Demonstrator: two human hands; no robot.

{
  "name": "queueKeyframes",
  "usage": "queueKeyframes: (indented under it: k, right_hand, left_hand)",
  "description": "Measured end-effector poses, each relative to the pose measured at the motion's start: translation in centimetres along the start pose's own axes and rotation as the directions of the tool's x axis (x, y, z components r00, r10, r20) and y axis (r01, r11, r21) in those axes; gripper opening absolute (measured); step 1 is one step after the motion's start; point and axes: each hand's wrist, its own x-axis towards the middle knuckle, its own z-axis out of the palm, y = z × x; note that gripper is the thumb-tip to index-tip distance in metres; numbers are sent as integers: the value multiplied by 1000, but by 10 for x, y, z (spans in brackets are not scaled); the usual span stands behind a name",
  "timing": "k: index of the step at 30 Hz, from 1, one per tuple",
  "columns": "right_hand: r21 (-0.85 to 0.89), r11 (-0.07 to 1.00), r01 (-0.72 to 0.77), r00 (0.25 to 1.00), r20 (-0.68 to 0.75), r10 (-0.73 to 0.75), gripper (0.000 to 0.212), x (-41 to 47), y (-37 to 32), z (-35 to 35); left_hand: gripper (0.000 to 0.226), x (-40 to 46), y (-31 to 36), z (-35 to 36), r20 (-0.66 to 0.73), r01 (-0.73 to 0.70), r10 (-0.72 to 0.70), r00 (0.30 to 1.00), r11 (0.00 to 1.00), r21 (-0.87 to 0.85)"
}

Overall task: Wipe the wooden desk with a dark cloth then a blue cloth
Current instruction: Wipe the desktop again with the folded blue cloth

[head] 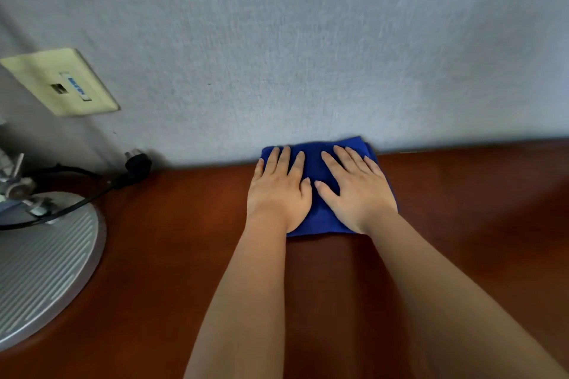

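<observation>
A folded blue cloth (317,218) lies flat on the reddish-brown wooden desk (172,249), pushed up against the grey wall at the desk's back edge. My left hand (278,191) presses palm-down on the cloth's left half, fingers spread and pointing at the wall. My right hand (354,191) presses palm-down on its right half, beside the left hand. Neither hand curls around the cloth. No dark cloth is in view.
A round silver stand base (43,268) sits on the desk at the left. A black cable with a plug (137,164) runs from it to the wall. A cream wall socket plate (61,83) is on the grey wall (308,40).
</observation>
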Motion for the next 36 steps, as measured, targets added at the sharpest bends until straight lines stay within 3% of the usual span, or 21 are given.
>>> queueKeyframes:
  k: [20, 36]
  right_hand:
    - [12, 999, 46, 998, 36, -46, 63, -106, -7, -4]
    - [-6, 1000, -16, 1000, 9, 16, 62, -10, 15, -3]
  left_hand:
    - [56, -109, 32, 10, 16, 51, -51, 999, 999, -10]
    - [56, -4, 17, 5, 9, -25, 25, 1000, 1000, -9]
